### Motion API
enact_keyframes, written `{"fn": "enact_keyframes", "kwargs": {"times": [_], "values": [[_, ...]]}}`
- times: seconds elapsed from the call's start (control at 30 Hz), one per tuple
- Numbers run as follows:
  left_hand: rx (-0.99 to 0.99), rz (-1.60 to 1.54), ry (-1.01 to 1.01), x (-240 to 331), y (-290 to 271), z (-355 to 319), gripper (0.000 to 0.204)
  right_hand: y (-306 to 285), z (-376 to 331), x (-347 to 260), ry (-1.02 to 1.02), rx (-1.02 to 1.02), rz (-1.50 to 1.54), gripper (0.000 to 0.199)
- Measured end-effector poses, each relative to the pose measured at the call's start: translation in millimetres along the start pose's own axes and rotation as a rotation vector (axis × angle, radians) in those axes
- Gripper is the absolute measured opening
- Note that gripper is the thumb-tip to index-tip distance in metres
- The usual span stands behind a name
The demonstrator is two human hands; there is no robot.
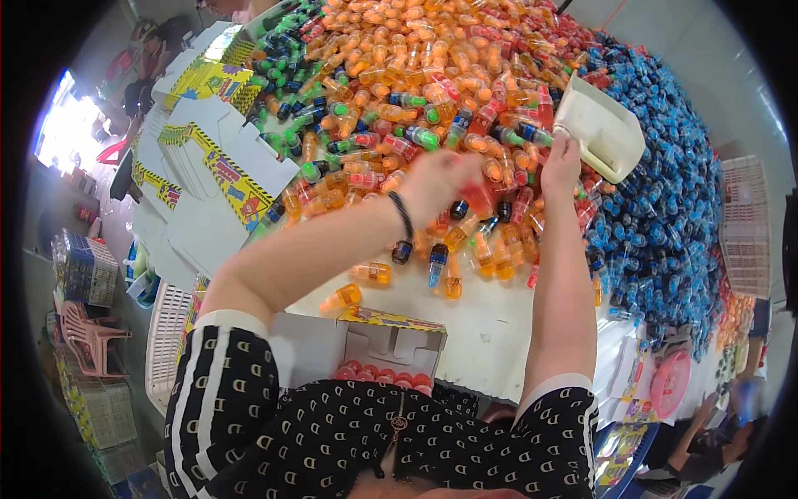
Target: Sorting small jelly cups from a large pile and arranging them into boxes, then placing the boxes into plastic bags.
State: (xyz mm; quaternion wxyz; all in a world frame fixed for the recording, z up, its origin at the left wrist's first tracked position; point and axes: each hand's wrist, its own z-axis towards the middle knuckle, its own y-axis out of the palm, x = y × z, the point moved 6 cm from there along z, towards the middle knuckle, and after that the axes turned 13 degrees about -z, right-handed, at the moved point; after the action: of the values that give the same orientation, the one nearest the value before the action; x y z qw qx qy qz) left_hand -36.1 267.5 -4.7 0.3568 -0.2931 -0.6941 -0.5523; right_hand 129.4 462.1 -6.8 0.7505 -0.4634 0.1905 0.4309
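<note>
My left hand, smeared by motion, is over the near side of a heap of small bottles, its fingers closed on a small red bottle. A dark braided band circles that wrist. Off to the right, my right hand grips a cream plastic scoop at its left side, above the red and orange bottles. The hand partly hides how it holds the scoop. Close to my body stands an open cardboard display box with a row of red bottles inside.
Orange bottles fill the heap's middle, blue bottles its right. Flat white and yellow cartons are stacked left. A few loose bottles lie on the white table. A pink basin and another person are at lower right.
</note>
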Motion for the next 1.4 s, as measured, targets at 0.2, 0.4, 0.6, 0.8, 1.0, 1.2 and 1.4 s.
{"fn": "enact_keyframes", "kwargs": {"times": [0.2,0.4,0.6,0.8,1.0,1.2,1.4], "values": [[0.312,0.519,0.082,65.7,-64.6,20.5,0.026,33.7,18.3,7.5,0.125,-0.189,-0.365,0.038],[0.074,1.598,0.571,47.5,-79.9,56.0,0.037,43.6,-3.9,-58.0,0.01,-0.329,-0.559,0.039],[0.214,1.403,0.475,68.3,-71.1,49.3,0.043,42.5,-32.9,-58.4,-0.387,-0.1,-0.577,0.026],[0.366,0.478,0.321,93.1,-93.4,-12.0,0.04,34.5,-48.5,-132.9,-0.785,-0.111,-0.538,0.019],[0.264,0.216,0.149,76.0,-103.8,-36.7,0.035,103.4,-72.3,-155.7,-1.284,-0.252,-0.795,0.014],[0.163,0.203,0.142,85.7,-67.4,-103.2,0.026,43.6,-71.3,-174.8,-1.091,-0.273,-0.423,0.019],[0.166,0.212,-0.041,32.9,-60.1,-197.6,0.027,-49.7,-182.5,-177.7,-0.675,-0.639,0.064,0.03]]}}
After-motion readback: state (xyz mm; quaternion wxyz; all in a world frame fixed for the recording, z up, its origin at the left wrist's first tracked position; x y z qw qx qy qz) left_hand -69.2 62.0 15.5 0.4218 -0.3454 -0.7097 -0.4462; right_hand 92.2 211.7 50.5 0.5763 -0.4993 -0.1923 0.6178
